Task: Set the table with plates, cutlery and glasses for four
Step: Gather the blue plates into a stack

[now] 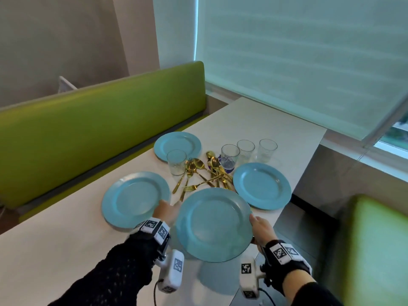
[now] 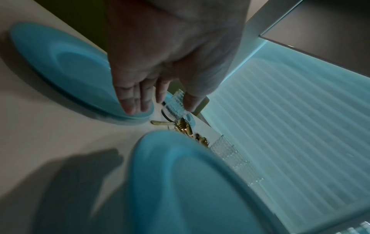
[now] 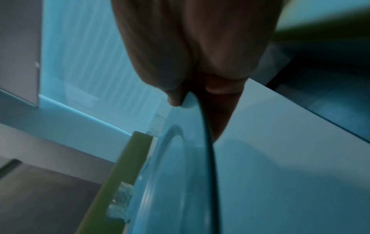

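Four blue plates are in the head view. My right hand [image 1: 259, 226] pinches the right rim of the nearest blue plate [image 1: 214, 224], thumb on top, and holds it just above the table, with its shadow beneath. The right wrist view shows the thumb [image 3: 174, 98] on that plate's rim [image 3: 170, 174]. My left hand [image 1: 165, 209] is open, its straight fingers [image 2: 130, 104] at the rim of the left plate [image 1: 134, 199] [image 2: 66, 68]. Another plate [image 1: 177, 146] lies at the far left and one [image 1: 261, 185] at the right. Gold cutlery [image 1: 205, 175] lies heaped in the middle. Several glasses stand around it, one [image 1: 176, 162] by the far plate.
The white table [image 1: 55, 250] runs away from me towards a window with a lowered blind [image 1: 298, 62]. A green bench [image 1: 99, 129] lines its left side and a green seat [image 1: 375, 250] stands at the right. Three glasses [image 1: 245, 151] cluster behind the right plate.
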{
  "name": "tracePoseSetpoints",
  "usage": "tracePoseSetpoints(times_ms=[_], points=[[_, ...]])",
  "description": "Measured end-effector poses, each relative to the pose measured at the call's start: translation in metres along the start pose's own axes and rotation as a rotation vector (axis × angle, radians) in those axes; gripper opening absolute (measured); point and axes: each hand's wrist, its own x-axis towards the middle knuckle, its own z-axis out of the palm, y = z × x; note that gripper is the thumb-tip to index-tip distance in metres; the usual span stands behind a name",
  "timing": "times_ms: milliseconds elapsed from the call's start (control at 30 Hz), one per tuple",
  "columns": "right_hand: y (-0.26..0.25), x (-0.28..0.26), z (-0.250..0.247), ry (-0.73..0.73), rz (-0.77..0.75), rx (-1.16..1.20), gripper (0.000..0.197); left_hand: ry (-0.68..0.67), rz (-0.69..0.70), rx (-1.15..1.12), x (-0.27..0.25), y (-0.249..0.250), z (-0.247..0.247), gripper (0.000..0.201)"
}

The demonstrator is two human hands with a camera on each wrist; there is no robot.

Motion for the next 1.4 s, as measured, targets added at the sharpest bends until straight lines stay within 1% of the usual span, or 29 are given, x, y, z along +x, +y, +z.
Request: tracePoseSetpoints(times_ms=[67,100,133,200,267,300,433,533,600,633,700,767,800,833,867,900,933,967,1000,1100,1167,1300,1400], points=[[-0.017,-0.006,-0.012,0.013,-0.026,0.062,0.037,-0.019,0.023,-0.070,0.000,0.004,0.002,0.063],[-0.025,-0.005,-0.018,0.018,-0.045,0.080,0.036,-0.061,0.047,-0.158,0.001,0.009,0.003,0.062],[-0.034,-0.004,-0.024,0.025,-0.055,0.088,0.032,-0.112,0.067,-0.296,-0.002,0.015,0.004,0.059],[-0.050,-0.001,-0.035,0.039,-0.074,0.117,0.025,-0.207,0.085,-0.516,-0.007,0.029,0.006,0.049],[-0.065,0.007,-0.044,0.022,-0.074,0.190,0.030,-0.289,0.088,-0.623,-0.010,0.046,0.009,0.045],[-0.070,0.012,-0.047,0.018,-0.085,0.208,0.032,-0.310,0.087,-0.658,-0.011,0.054,0.011,0.044],[-0.088,0.034,-0.056,0.027,-0.125,0.224,0.035,-0.255,0.106,-0.782,-0.006,0.090,0.024,0.035],[-0.099,0.050,-0.066,0.058,-0.126,0.253,0.035,-0.210,0.143,-0.810,-0.003,0.117,0.032,0.029],[-0.106,0.066,-0.078,0.126,-0.128,0.207,0.038,-0.184,0.156,-0.819,0.003,0.133,0.038,0.030],[-0.105,0.077,-0.085,0.154,-0.097,0.187,0.038,-0.163,0.165,-0.813,0.007,0.140,0.040,0.032],[-0.098,0.102,-0.103,0.213,-0.025,0.125,0.036,-0.100,0.167,-0.797,0.015,0.152,0.044,0.040],[-0.084,0.125,-0.119,0.253,0.048,-0.071,0.038,-0.072,0.180,-0.754,0.028,0.159,0.050,0.049],[-0.077,0.132,-0.126,0.267,0.080,-0.177,0.041,-0.060,0.182,-0.743,0.035,0.161,0.054,0.050],[-0.070,0.137,-0.130,0.278,0.129,-0.229,0.045,-0.044,0.185,-0.739,0.042,0.163,0.057,0.051],[-0.064,0.140,-0.132,0.272,0.175,-0.249,0.050,-0.024,0.184,-0.731,0.048,0.165,0.060,0.056],[-0.057,0.143,-0.131,0.265,0.204,-0.259,0.053,-0.009,0.172,-0.721,0.053,0.166,0.064,0.065],[-0.049,0.148,-0.131,0.248,0.222,-0.252,0.054,0.003,0.167,-0.718,0.055,0.169,0.066,0.073],[-0.041,0.155,-0.130,0.223,0.244,-0.223,0.053,0.017,0.159,-0.717,0.056,0.171,0.068,0.075],[-0.033,0.164,-0.131,0.205,0.257,-0.217,0.052,0.027,0.158,-0.719,0.055,0.174,0.068,0.072],[-0.012,0.188,-0.136,0.234,0.282,-0.171,0.049,0.039,0.162,-0.726,0.044,0.186,0.065,0.055],[-0.014,0.186,-0.133,0.234,0.280,-0.142,0.045,0.052,0.154,-0.732,0.042,0.189,0.065,0.052],[-0.028,0.168,-0.125,0.224,0.209,-0.132,0.054,0.053,0.150,-0.715,0.043,0.189,0.066,0.051],[-0.054,0.134,-0.125,0.304,0.143,-0.098,0.054,0.041,0.151,-0.757,0.037,0.189,0.067,0.049]])
